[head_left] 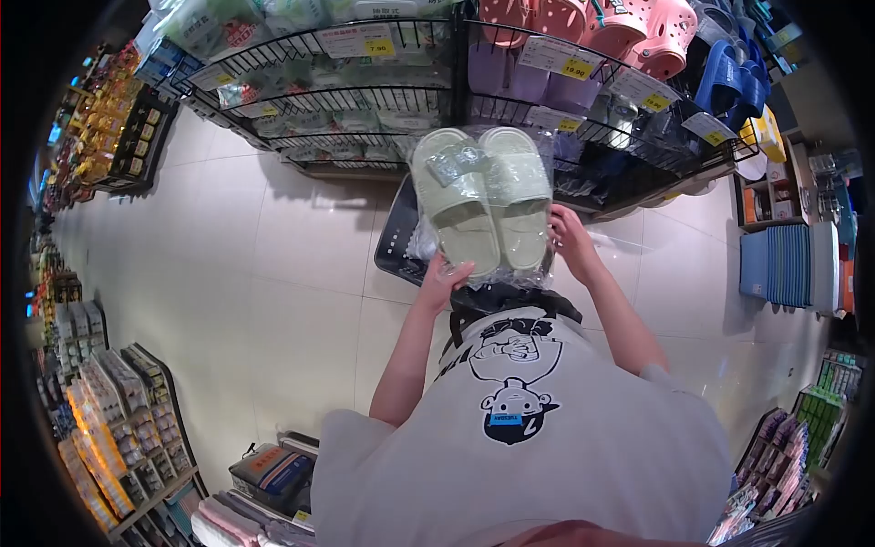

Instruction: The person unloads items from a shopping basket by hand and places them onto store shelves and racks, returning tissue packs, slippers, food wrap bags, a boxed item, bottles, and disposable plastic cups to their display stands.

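Hands point(445, 279) on bagged slippers point(467, 205), L/R edges, open flr point(228, 264) L, rack point(458, 73) ahead

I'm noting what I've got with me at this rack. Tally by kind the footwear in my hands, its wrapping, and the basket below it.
Pale green slippers: 2
Clear plastic bag: 1
Black shopping basket: 1
Total: 4
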Action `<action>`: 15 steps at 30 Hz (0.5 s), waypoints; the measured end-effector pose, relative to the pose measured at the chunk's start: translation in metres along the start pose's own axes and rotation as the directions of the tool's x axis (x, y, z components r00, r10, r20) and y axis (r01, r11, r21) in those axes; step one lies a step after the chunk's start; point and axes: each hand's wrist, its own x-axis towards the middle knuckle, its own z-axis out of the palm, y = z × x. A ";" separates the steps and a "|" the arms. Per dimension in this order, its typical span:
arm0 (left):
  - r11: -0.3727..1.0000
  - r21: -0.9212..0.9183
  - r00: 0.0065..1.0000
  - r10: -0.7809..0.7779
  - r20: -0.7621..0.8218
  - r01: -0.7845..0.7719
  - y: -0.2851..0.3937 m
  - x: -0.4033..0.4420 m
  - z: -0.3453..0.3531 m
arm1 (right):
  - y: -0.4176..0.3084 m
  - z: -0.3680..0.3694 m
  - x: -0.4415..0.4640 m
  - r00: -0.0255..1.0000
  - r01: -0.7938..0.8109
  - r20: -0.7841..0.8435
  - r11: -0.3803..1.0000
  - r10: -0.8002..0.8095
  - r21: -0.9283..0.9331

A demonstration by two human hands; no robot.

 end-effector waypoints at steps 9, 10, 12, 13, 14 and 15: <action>0.998 0.058 0.982 -0.042 0.186 0.031 -0.017 0.016 0.048 | 0.001 -0.030 -0.029 0.987 0.152 -0.027 0.971 -0.160 -0.187; 0.980 0.193 0.984 0.004 0.180 -0.039 -0.021 0.020 0.053 | -0.001 -0.036 -0.031 0.988 0.146 -0.025 0.971 -0.154 -0.187; 0.938 0.331 0.987 0.050 0.151 -0.098 -0.026 0.029 0.067 | -0.008 -0.054 -0.033 0.998 0.053 -0.043 0.999 -0.053 0.011; 0.862 0.468 0.974 0.115 0.198 -0.197 -0.022 0.034 0.073 | -0.007 -0.062 -0.028 0.998 0.048 -0.032 0.999 -0.047 0.017; 0.754 0.589 0.952 0.166 0.255 -0.290 -0.018 0.038 0.080 | -0.003 -0.072 -0.022 1.000 0.025 -0.012 0.990 -0.023 0.139; 0.748 0.599 0.955 0.164 0.249 -0.285 -0.018 0.041 0.091 | -0.007 -0.079 -0.019 1.000 0.001 0.007 0.966 -0.003 0.260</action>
